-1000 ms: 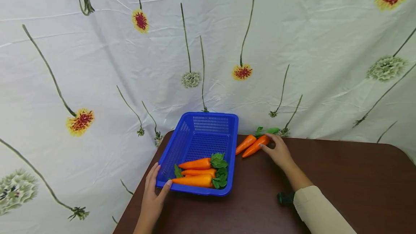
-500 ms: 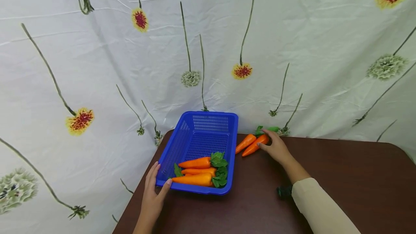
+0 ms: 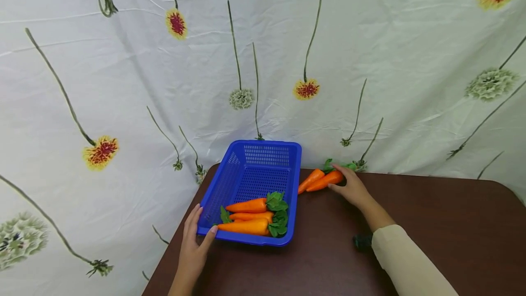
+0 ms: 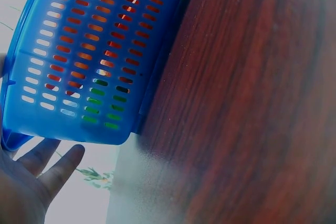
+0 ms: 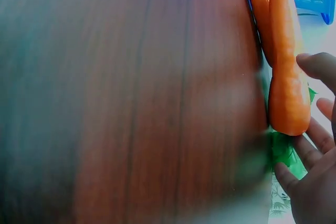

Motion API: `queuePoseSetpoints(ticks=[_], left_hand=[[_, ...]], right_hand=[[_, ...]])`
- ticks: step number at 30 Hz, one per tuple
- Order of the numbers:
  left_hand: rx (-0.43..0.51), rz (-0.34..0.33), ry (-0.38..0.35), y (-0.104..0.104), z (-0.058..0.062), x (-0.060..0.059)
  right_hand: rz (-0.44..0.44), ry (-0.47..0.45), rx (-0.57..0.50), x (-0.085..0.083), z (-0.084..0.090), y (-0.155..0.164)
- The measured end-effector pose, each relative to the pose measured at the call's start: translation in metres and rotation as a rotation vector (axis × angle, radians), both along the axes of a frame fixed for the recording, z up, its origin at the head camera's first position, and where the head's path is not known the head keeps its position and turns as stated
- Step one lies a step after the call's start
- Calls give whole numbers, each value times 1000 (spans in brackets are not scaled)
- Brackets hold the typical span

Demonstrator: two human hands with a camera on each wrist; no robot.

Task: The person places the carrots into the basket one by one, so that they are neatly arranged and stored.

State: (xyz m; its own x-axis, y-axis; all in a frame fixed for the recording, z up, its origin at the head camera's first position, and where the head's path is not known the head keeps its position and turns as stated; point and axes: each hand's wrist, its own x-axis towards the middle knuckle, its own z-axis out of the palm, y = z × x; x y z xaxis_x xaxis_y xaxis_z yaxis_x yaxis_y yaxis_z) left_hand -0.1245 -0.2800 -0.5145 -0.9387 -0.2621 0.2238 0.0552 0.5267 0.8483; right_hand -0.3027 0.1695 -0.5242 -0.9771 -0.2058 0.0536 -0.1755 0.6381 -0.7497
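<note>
A blue plastic basket stands on the table, several orange carrots with green leaves lying at its near end, the front one a lighter carrot. My left hand rests on the basket's near left corner, thumb on the front rim and straight fingers along the left side. Right of the basket two more carrots lie side by side. My right hand holds the right-hand carrot by its thick leafy end, the thumb against its side and the fingers by its leaves. The other carrot lies against it.
The dark brown table stretches away to the right. Behind it hangs a white cloth printed with flowers, close to the table's back edge. A small dark object shows beside the right cuff.
The carrot at my right hand has swung flatter, its tip now further back and against the other carrot. My right hand has shifted only slightly; the left hand and basket have stayed put.
</note>
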Motion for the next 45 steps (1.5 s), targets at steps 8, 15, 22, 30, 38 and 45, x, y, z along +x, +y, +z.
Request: queuePoseSetpoints(ticks=[8, 15, 22, 30, 38, 45], left_hand=[[-6, -3, 0, 0, 0, 0], [-6, -2, 3, 0, 0, 0], [-9, 1, 9, 1, 1, 0], [-4, 1, 9, 1, 1, -1], [-7, -2, 1, 2, 0, 0], [-16, 5, 3, 2, 1, -1]], right_hand=[[6, 13, 12, 2, -5, 7], [-24, -5, 48, 3, -5, 10], [-29, -29, 58, 7, -7, 12], [-28, -46, 47, 12, -5, 12], [-33, -75, 46, 14, -4, 14], [-31, -61, 38, 19, 3, 15]])
